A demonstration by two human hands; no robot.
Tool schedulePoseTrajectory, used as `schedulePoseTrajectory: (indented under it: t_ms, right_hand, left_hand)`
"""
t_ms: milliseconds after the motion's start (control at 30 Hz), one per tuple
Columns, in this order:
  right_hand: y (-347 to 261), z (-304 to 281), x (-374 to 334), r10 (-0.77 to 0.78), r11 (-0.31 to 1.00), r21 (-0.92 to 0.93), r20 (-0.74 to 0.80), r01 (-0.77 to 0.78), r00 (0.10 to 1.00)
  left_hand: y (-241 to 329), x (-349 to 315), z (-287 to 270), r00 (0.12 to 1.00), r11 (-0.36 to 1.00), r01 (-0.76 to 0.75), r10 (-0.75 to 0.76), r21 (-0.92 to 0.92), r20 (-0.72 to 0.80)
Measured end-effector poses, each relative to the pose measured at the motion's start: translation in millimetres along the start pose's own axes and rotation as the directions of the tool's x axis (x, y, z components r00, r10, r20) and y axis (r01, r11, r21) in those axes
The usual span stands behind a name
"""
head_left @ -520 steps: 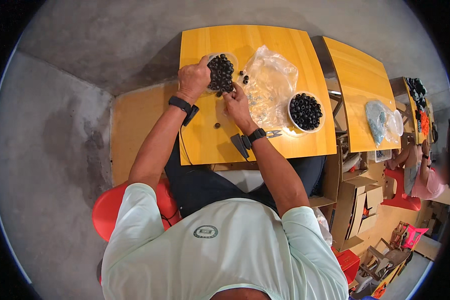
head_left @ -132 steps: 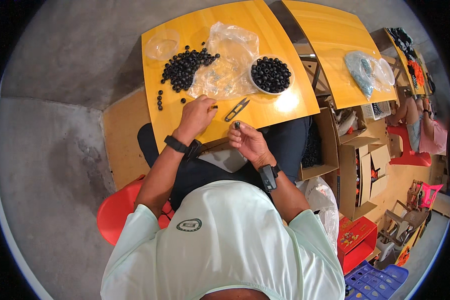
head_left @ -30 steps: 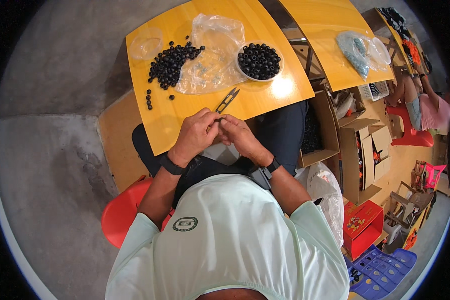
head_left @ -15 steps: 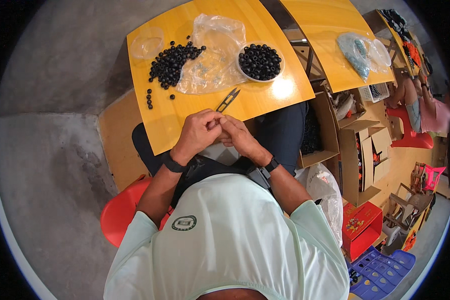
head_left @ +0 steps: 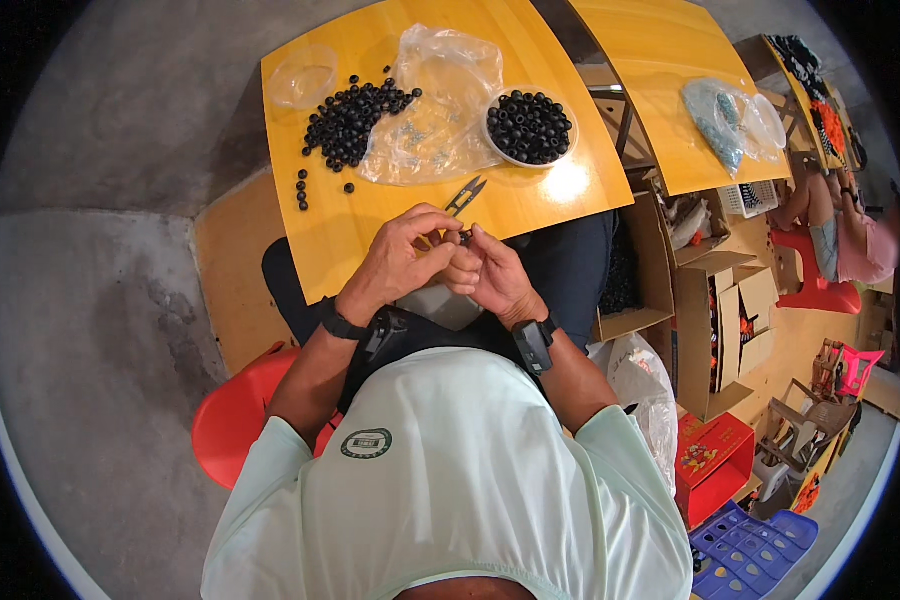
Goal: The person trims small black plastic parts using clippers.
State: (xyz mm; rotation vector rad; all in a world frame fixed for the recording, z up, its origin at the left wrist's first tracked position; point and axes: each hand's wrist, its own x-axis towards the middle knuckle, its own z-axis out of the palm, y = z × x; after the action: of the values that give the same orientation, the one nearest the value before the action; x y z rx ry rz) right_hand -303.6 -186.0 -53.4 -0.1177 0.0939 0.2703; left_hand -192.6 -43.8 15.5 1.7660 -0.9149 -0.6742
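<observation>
Both hands were together just off the near edge of the yellow surface, over the lap. Right hand was curled, thumb and finger pinched on a small dark piece. Left hand had its fingers bent in, tips right at the same piece; can't tell if it had its own hold. The piece sat between the fingertips, mostly covered, exact shape unclear.

Black snips lay just past the fingertips, between hands and clear plastic bag. Bag was crumpled flat, small pale bits on it, too tiny to identify. Loose black beads were heaped left of the bag, partly against its edge, a few strays nearer the person. Clear tub stood beyond the heap, outline faint. White bowl of black beads was right of the bag, glare beside it.

Right side: second yellow table with a clear bag of teal stuff, contents blurred by plastic. Open cardboard box, red box and blue plastic stool below. Co-worker at far right, partly lost in the dark rim.
</observation>
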Motion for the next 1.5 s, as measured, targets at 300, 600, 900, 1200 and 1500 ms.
schedulePoseTrajectory:
  t_ms: [300,600,900,1200,1500]
  right_hand:
    - [0,-2,-2,0.027,0.999,0.014,0.082,-0.028,0.996]
    - [2,-4,0,-0.042,0.993,-0.115,-0.099,0.03,0.994]
    - [6,5,1,-0.087,0.976,-0.214,-0.233,0.037,0.969]
    - [6,4,1,-0.105,0.962,-0.272,-0.231,0.039,0.967]
    - [3,4,2,-0.108,0.972,-0.233,-0.312,0.034,0.944]
  left_hand:
    - [0,10,-7,0.982,0.991,0.114,-0.102,-0.066,0.158]
    - [19,14,11,0.955,0.925,-0.227,0.273,0.306,-0.116]
    - [8,13,14,0.96,0.943,-0.202,0.244,0.266,-0.138]
    - [11,16,7,0.963,0.931,-0.218,0.254,0.293,-0.089]
    - [6,14,11,0.968,0.953,-0.194,0.225,0.234,-0.114]
